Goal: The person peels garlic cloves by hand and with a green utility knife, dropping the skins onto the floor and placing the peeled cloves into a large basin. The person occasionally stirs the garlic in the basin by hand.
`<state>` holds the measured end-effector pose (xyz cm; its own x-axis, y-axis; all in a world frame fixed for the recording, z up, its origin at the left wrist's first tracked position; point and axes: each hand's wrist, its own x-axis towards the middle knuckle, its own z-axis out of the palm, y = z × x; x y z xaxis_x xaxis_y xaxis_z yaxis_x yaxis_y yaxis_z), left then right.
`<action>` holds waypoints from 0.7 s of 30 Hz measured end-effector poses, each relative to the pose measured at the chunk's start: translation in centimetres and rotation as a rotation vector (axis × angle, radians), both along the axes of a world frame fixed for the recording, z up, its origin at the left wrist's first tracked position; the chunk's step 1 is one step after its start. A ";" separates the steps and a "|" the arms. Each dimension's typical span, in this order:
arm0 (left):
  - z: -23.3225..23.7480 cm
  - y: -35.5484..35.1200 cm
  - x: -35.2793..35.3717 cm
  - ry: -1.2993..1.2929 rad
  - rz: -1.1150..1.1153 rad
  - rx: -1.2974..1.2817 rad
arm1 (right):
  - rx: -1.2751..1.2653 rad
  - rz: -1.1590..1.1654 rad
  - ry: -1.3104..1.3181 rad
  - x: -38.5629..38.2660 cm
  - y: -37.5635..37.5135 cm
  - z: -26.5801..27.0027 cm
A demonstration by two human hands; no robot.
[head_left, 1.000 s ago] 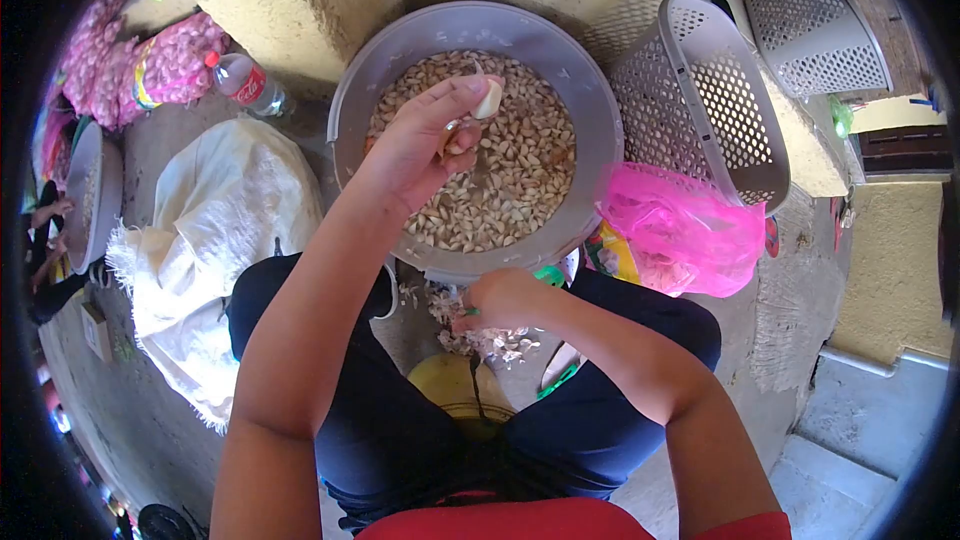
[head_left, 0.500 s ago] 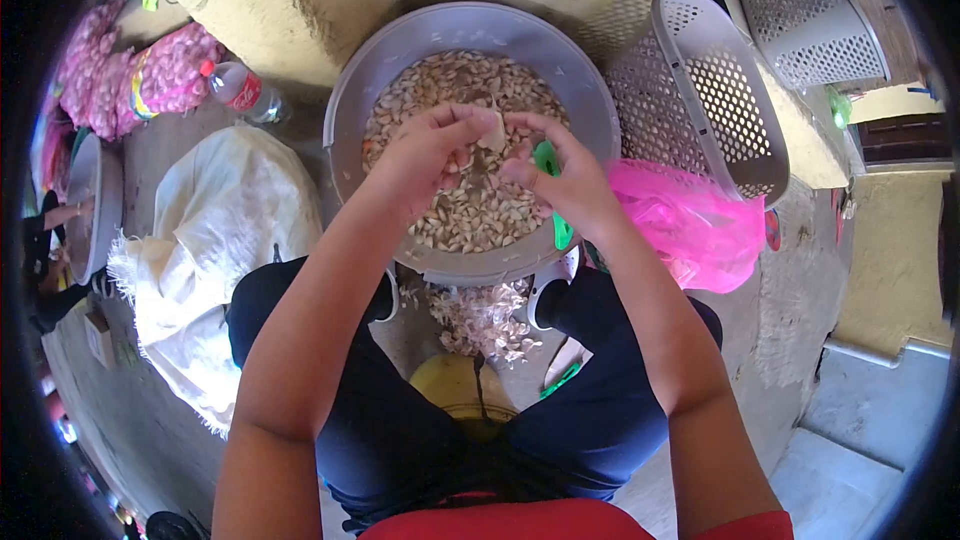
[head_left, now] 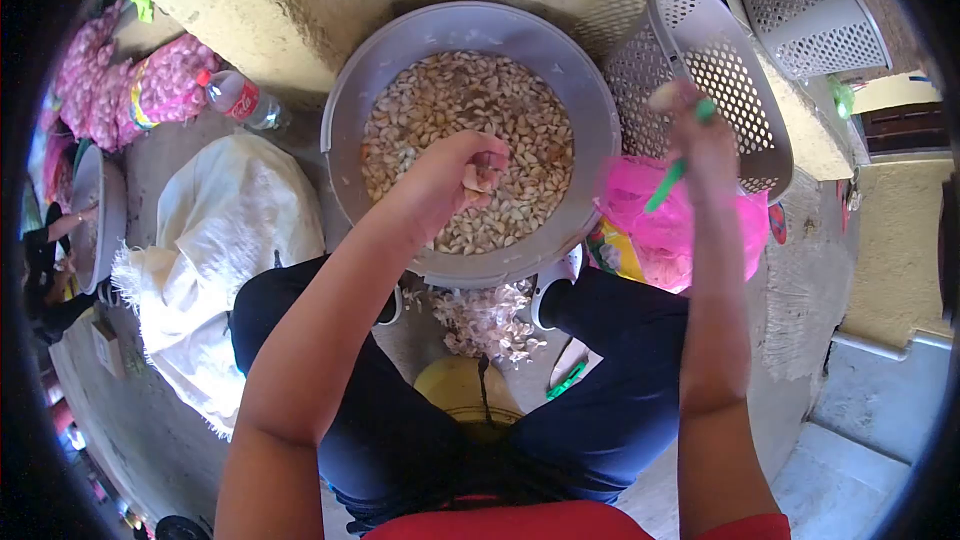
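Note:
My left hand (head_left: 460, 175) is above a wide grey basin (head_left: 340, 120), its fingers curled round garlic cloves (head_left: 473, 183). In the basin lie many loose garlic cloves (head_left: 520, 110), apparently in water. My right hand (head_left: 707, 145), blurred by motion, is over the near side of a grey perforated basket (head_left: 745, 115). It grips a slim green tool (head_left: 667, 185) whose working end I cannot make out. A pale piece, looking like a clove, shows at its fingertips. Garlic skins (head_left: 485, 325) are heaped on the floor between my feet.
A pink plastic bag (head_left: 650, 210) lies by the basket. At left are a white woven sack (head_left: 225, 210), a cola bottle (head_left: 240, 100) and pink net bags of garlic (head_left: 170, 80). Another person's hand (head_left: 75, 220) is at a second basin (head_left: 108, 210). A yellow bucket (head_left: 450, 390) stands between my legs.
My right hand has moved from beside my left hand, over the basin, rightward to the basket with the green tool. My left hand has stayed above the basin, its fingers more curled.

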<state>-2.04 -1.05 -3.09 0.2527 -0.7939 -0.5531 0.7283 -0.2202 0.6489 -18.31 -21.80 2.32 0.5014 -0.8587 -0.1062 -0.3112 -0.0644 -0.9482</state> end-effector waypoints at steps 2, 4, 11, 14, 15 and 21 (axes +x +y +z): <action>-0.1 0.0 0.0 0.035 0.015 -0.030 | 0.121 -0.241 -0.322 -2.0 -4.4 -0.3; -0.1 -0.1 -0.1 0.073 0.025 -0.071 | 0.336 -0.265 -0.359 -2.3 -4.8 -1.0; -0.2 -0.2 0.0 0.186 0.059 -0.251 | -0.079 0.424 0.220 2.6 5.5 -0.3; -0.3 -0.2 0.0 0.175 0.064 -0.276 | -0.253 0.641 0.107 3.4 8.1 -1.7; -0.4 -0.1 0.1 0.178 0.062 -0.296 | -0.307 0.699 0.058 3.7 8.5 -1.9; 0.2 0.2 0.1 0.194 0.047 -0.230 | -0.425 0.586 0.129 4.7 9.5 -2.1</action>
